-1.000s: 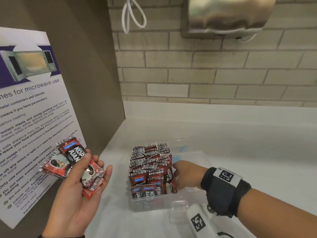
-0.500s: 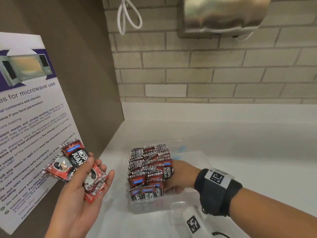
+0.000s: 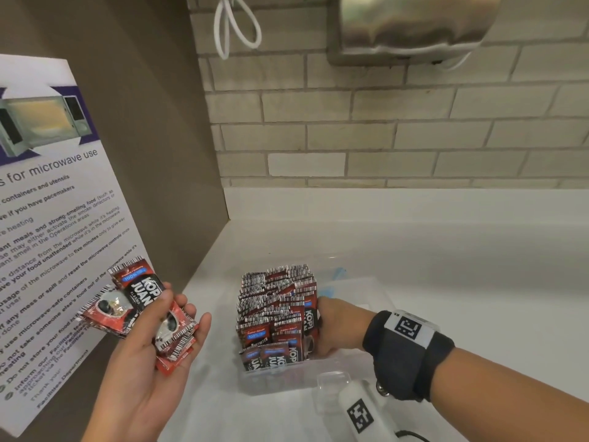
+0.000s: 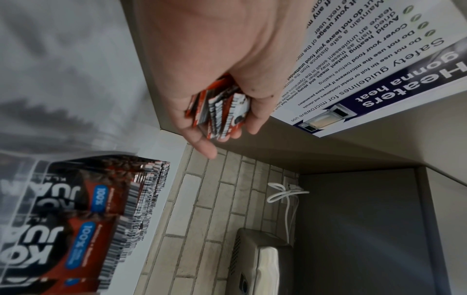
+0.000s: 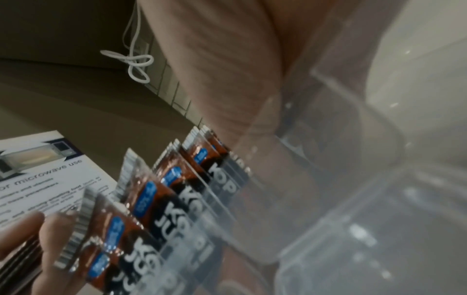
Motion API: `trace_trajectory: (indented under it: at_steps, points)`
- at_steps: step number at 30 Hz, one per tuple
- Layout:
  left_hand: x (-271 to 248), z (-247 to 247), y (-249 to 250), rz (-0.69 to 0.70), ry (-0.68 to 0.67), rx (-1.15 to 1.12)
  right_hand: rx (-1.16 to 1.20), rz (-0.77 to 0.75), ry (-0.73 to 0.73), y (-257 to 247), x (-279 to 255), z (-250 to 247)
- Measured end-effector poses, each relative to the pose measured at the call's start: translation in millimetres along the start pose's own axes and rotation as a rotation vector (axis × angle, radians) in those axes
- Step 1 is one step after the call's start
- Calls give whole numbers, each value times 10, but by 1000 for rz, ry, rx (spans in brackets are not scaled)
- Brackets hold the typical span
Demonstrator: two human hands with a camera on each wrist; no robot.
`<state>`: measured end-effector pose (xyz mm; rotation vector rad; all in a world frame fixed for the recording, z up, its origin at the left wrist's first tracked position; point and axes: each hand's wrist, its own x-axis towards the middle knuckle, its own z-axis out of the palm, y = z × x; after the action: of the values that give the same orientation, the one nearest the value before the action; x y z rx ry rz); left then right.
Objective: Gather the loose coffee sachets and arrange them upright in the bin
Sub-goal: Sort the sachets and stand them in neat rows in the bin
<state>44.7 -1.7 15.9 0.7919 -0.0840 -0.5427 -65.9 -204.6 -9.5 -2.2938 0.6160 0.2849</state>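
Several red-and-black coffee sachets [image 3: 274, 309] stand upright in rows in the left part of a clear plastic bin [image 3: 280, 379] on the white counter. My right hand [image 3: 333, 327] reaches into the bin from the right. It presses against a sachet that faces sideways at the right end of the rows, and the fingertips are hidden behind it. In the right wrist view the fingers [image 5: 255, 175] show blurred through the bin wall beside the sachets [image 5: 164, 199]. My left hand [image 3: 178, 314] is palm up left of the bin. Its thumb lies over a loose stack of sachets [image 3: 127, 311], also visible in the left wrist view [image 4: 220, 111].
A microwave safety poster [image 3: 47, 234] hangs on the brown side wall at the left. Above, on the brick back wall, are a steel dispenser [image 3: 414, 23] and a looped white cable [image 3: 236, 27]. A small clear lid [image 3: 331, 389] lies in front of the bin. White counter [image 3: 446, 266] stretches right.
My right hand has moved left and deeper into the bin, up against the right end of the sachet rows. The left hand has kept its stack almost in place.
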Motion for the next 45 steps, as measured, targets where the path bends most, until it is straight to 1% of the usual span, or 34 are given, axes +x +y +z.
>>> trace_trajectory:
  at_steps: [3,6,8,10,14,16,17,19,20,21,22,24,26,27,28,30,33,35,40,43,45]
  points:
    - [-3,0,8,-10,-13,1,-68,62,-8,6,-30,-38]
    - [8,-12,4,-12,-32,3,-83,147,-4,52,-61,-98]
    - [-2,-5,2,-29,-53,26,-82,167,28,72,-98,-156]
    - [-29,15,4,-48,-111,84,-26,162,87,78,-153,-237]
    - [-79,63,-20,-59,-158,162,115,81,240,27,-282,-410]
    - [-114,114,-45,-73,-178,191,171,51,296,6,-324,-444]
    - [-136,142,-53,-77,-190,205,200,26,346,-10,-337,-445]
    - [-182,190,-76,-77,-224,222,293,-66,511,-65,-363,-422]
    - [-204,216,-87,-78,-234,232,380,-135,579,-131,-389,-405]
    - [-233,259,-98,-84,-240,256,486,-209,598,-228,-430,-382]
    - [-253,288,-113,-95,-253,293,592,-281,556,-338,-481,-358]
    - [-285,333,-147,-114,-315,369,712,-387,387,-559,-572,-286]
    - [-336,394,-170,-139,-416,429,722,-422,251,-680,-594,-198]
    - [-360,415,-182,-153,-457,445,734,-430,223,-712,-585,-160]
    - [-382,435,-191,-161,-479,447,761,-438,221,-725,-572,-133]
    - [-416,463,-198,-184,-478,419,790,-443,269,-718,-561,-119]
    - [-431,469,-193,-257,-410,293,797,-461,351,-674,-574,-130]
    - [-436,462,-197,-288,-397,226,804,-472,386,-654,-575,-131]
    - [-439,436,-213,-214,-384,260,876,-448,424,-636,-604,-161]
    - [-448,409,-204,-171,-385,284,1022,-443,489,-593,-634,-246]
    - [-463,402,-188,-160,-396,299,1170,-449,489,-571,-666,-309]
